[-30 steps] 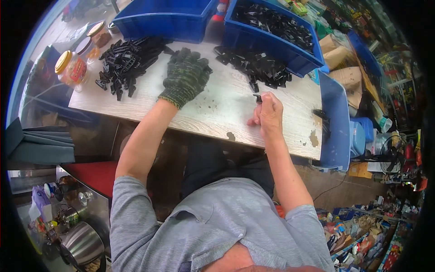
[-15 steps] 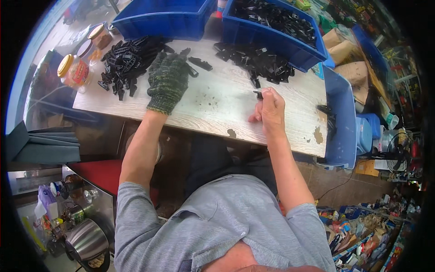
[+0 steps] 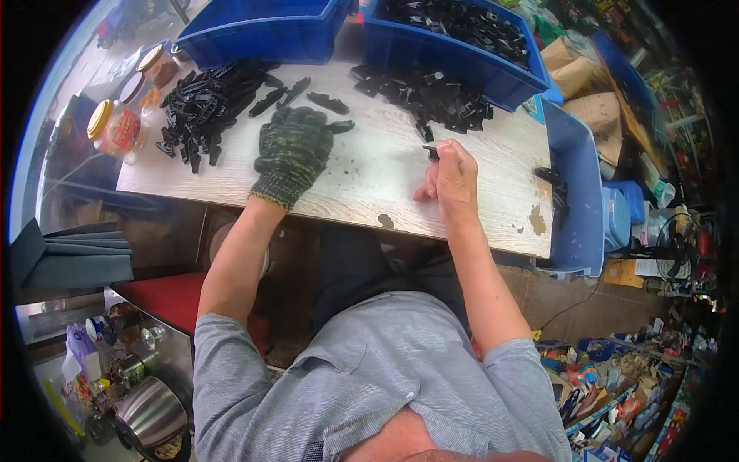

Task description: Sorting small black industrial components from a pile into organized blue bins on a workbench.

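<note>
My left hand (image 3: 292, 154), in a dark green knitted glove, is low over the table with its fingers curled. A small black plastic part (image 3: 341, 125) sticks out at the thumb side, seemingly pinched; the glove hides the grip itself. Bare, my right hand (image 3: 454, 177) is closed on another small black plastic part (image 3: 431, 152), one end of which shows past the thumb and forefinger. Loose parts (image 3: 329, 102) lie just beyond the glove. A heap of long black parts (image 3: 204, 108) is at the left, and a second black heap (image 3: 431, 100) lies beyond my right hand.
Two blue bins (image 3: 262, 42) stand along the far edge; the right-hand bin (image 3: 462, 68) is full of black parts. Lidded jars (image 3: 115, 131) stand at the table's left end. A lighter blue tub (image 3: 576, 192) adjoins the right edge of the white table (image 3: 369, 196).
My left hand has drawn back toward me from the left heap, and a black part has come along at its thumb side. Parts it covered now show. My right hand keeps its hold.
</note>
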Demonstrator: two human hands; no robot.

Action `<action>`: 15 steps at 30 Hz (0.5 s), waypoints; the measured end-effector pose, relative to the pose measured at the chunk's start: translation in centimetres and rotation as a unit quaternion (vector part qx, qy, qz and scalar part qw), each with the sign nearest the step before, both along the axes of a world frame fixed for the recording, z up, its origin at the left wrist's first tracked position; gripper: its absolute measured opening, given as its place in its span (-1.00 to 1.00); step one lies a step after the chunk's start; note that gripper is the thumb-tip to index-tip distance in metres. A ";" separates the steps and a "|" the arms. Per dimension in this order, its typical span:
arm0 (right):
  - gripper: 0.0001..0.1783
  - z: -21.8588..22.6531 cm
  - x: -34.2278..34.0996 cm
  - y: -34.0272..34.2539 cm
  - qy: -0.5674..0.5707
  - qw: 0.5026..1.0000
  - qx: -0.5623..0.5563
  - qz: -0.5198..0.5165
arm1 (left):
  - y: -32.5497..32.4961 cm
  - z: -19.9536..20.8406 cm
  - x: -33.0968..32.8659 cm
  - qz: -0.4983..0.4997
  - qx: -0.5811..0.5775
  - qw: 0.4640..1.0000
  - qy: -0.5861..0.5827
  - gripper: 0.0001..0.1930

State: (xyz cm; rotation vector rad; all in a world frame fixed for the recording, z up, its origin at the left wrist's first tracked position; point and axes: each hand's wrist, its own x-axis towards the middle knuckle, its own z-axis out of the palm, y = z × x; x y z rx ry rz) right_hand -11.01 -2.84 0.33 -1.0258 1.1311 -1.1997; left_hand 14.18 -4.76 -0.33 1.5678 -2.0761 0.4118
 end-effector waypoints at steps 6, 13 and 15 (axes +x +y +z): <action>-0.66 0.0 -0.2 0.1 -0.010 1.000 -0.006 -0.014 | 2.8 0.3 -3.5 -0.077 0.154 0.958 0.228 -0.76; -0.68 0.4 0.3 0.4 0.004 0.999 -0.015 -0.031 | 3.6 -0.8 -8.7 -0.207 0.181 0.857 0.436 -0.78; -0.69 0.5 0.4 0.4 0.004 0.999 -0.011 -0.035 | 3.3 -1.0 -9.2 -0.186 0.207 0.859 0.430 -0.76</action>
